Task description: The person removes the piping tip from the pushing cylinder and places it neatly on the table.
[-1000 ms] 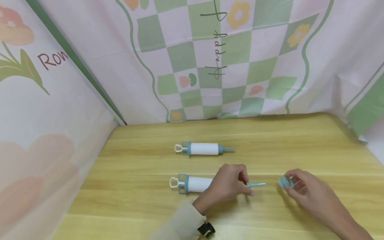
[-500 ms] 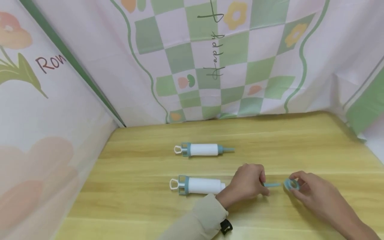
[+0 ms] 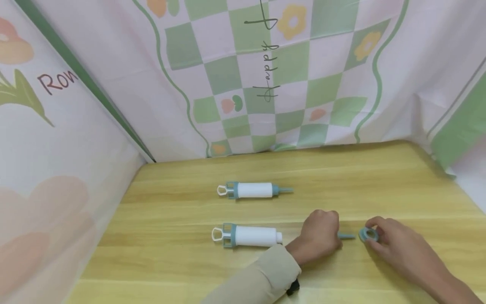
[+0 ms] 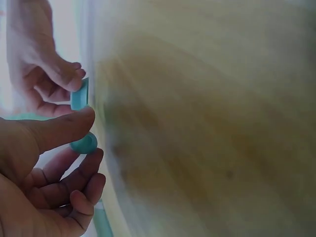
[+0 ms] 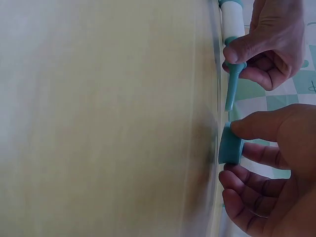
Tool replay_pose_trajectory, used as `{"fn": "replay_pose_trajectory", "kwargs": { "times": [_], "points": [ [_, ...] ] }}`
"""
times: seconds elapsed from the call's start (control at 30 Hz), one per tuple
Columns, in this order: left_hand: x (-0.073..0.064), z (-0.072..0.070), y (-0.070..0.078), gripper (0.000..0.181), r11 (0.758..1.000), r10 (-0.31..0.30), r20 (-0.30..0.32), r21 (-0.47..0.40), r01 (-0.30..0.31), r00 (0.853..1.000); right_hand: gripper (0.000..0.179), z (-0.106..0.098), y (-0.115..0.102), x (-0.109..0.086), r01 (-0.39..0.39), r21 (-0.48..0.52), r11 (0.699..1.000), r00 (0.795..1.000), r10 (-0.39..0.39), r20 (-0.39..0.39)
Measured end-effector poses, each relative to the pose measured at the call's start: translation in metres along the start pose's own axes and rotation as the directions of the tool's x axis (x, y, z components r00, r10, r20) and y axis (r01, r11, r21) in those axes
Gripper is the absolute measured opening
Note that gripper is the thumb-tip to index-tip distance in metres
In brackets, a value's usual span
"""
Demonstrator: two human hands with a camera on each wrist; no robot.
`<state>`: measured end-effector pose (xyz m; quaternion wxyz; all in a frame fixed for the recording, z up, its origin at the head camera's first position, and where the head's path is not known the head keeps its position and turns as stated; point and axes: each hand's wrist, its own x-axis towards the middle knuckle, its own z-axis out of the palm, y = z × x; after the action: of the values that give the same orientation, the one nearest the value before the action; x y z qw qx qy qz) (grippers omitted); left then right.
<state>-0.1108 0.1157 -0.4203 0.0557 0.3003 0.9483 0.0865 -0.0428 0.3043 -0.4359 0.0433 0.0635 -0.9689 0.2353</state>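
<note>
My left hand [image 3: 320, 234] pinches a teal nozzle [image 3: 346, 236] between thumb and fingers, its thin tube pointing right. In the left wrist view only the nozzle's round end [image 4: 85, 143] shows at the fingertips. Just beyond the tube's tip, my right hand [image 3: 406, 249] holds a teal ring-shaped cap [image 3: 367, 234] by its edge, opening visible. The right wrist view has the nozzle [image 5: 233, 84] in line above the cap [image 5: 230, 145], a small gap between them. Left of my left hand lies a white syringe-like barrel [image 3: 256, 236] with a bare white neck, teal frame and white pull handle.
Farther back on the wooden table [image 3: 171, 270] lies a second syringe-like tool [image 3: 255, 190], with a teal nozzle on its right end. A patterned curtain [image 3: 292, 97] hangs along the back edge, and another printed cloth [image 3: 76, 139] covers the left side.
My left hand has moved right with the nozzle, away from the front barrel, uncovering its white neck. The cap in my right hand has turned slightly and shifted a little right.
</note>
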Motion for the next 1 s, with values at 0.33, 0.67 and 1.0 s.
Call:
{"fn": "replay_pose_trajectory", "kwargs": {
  "times": [0.33, 0.67, 1.0],
  "points": [
    [-0.0017, 0.004, 0.0054, 0.034, 0.996, 0.021, -0.026, 0.082, -0.018, 0.999, 0.028, 0.0012, -0.0015, 0.0018, 0.009, -0.055, 0.998, 1.0, -0.009, -0.003],
    [-0.0013, 0.0021, 0.0058, 0.036, 0.998, -0.003, 0.012, 0.06, 0.003, 1.0, 0.035, -0.0007, -0.0028, 0.002, -0.008, -0.068, 0.998, 1.0, 0.009, 0.024],
    [-0.0033, 0.0028, 0.0054, 0.045, 1.0, -0.015, 0.056, 0.01, 0.015, 0.998, 0.056, -0.0013, -0.0019, -0.0018, -0.028, -0.071, 0.997, 0.999, 0.03, 0.019]
  ]
}}
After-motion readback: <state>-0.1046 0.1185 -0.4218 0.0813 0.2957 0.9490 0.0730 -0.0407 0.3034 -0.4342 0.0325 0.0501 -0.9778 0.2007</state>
